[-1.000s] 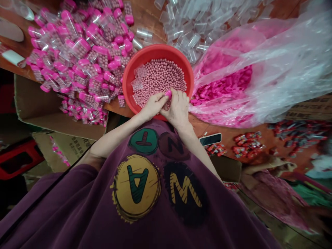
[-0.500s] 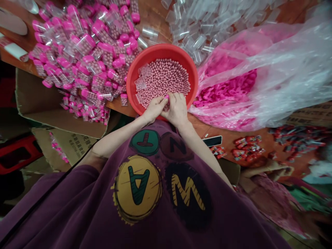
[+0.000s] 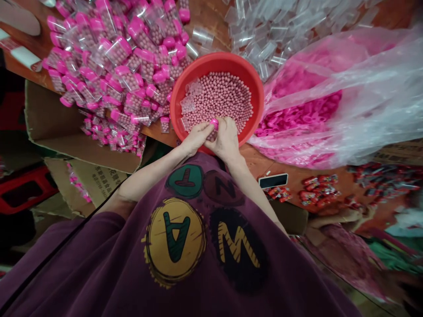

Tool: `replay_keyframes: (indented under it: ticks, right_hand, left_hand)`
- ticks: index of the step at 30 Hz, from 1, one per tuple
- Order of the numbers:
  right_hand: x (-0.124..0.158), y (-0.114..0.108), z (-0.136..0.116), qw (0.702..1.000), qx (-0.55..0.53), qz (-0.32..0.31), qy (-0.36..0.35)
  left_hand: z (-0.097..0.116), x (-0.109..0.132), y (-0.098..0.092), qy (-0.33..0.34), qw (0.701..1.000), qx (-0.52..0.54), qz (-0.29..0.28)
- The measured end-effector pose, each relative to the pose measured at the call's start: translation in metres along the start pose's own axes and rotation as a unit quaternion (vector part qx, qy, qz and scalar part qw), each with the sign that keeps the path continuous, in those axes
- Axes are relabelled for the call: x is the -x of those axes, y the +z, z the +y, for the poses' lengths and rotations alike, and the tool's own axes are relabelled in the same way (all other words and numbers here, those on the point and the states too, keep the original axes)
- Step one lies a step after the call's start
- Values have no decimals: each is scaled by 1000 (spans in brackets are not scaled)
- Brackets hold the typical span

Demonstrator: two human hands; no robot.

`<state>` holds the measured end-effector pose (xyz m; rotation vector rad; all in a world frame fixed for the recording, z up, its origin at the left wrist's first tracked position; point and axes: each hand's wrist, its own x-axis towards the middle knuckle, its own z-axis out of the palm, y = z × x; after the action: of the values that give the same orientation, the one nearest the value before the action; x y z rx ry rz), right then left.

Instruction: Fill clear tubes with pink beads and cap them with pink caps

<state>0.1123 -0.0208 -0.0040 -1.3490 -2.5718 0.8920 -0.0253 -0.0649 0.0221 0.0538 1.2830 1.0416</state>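
Note:
A red plastic bowl (image 3: pixel 256 83) holds many small pink balls (image 3: pixel 221 94). A few clear plastic containers (image 3: pixel 188 104) lie on the balls at its left side. Over the bowl's near rim, my two hands meet around a small clear jar with a bright pink cap (image 3: pixel 214 123). My left hand (image 3: pixel 199 137) is closed, its fingertips at the cap. Closed around the jar from the other side is my right hand (image 3: pixel 226 140). Fingers hide most of the jar's body.
Filled pink-capped jars (image 3: pixel 112 61) pile up left, some in a cardboard box (image 3: pixel 53 127). Clear empty containers (image 3: pixel 274 35) lie behind the bowl. A plastic bag of pink parts (image 3: pixel 304 110) sits right, near a phone (image 3: pixel 273 181) and red packets (image 3: pixel 319 190). Another person's arm (image 3: pixel 333 218) shows lower right.
The view has shifted, so the bowl and piles sit slightly farther right in it. More of the pink cap now shows between my fingers. Both hands stay together over the near rim.

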Motion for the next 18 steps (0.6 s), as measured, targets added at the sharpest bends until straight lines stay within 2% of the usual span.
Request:
replay_keyframes:
  ticks: [10, 14, 18]
  right_hand:
    - [2, 7, -3, 1000, 12, -8, -2]
    - [7, 10, -6, 999, 19, -24, 30]
    - [12, 20, -1, 995, -37, -67, 70]
  left_hand:
    - [4, 6, 4, 1, 999, -36, 29]
    - [7, 3, 2, -14, 998, -58, 18]
    - [7, -3, -2, -58, 992, -103, 33]
